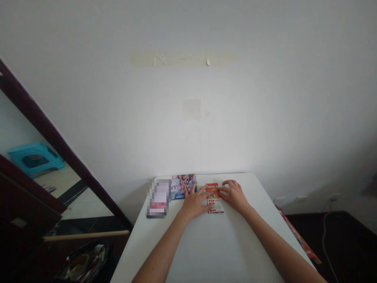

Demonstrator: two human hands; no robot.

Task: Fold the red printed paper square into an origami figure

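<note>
The left hand point(193, 202) lies with its fingers fanned wide, the thumb and the forefinger over the left side of a small red and white card point(217, 206), while its other fingers reach across the right part of a blue leaflet point(178, 185). The right hand point(235, 193) is loosely curled, with the tips of its lower fingers at the upper right edge of the card; whether it pinches the card or only touches it, I cannot tell. The card lies on the far part of the counter point(206, 251), between the two hands, its far half red with yellow and its near half mostly white with small red labels. Its print is too small to read, and so are the large red and white characters across the picture on the leaflet. To the left of the leaflet is a phone-like item point(159, 196), blurred into blocks. The counter is white with rounded far corners and stands close to a pale wall point(265, 98), which carries a yellowish strip of tape point(182, 59) and, lower down, a faint square patch point(191, 109). On the left, a blue plastic stool point(35, 157) shows beyond a dark slanting frame point(59, 125), with a pale stick point(88, 235) and a dark bag point(84, 261) nearer. On the right, a pale cable point(324, 232) hangs down the wall
</note>
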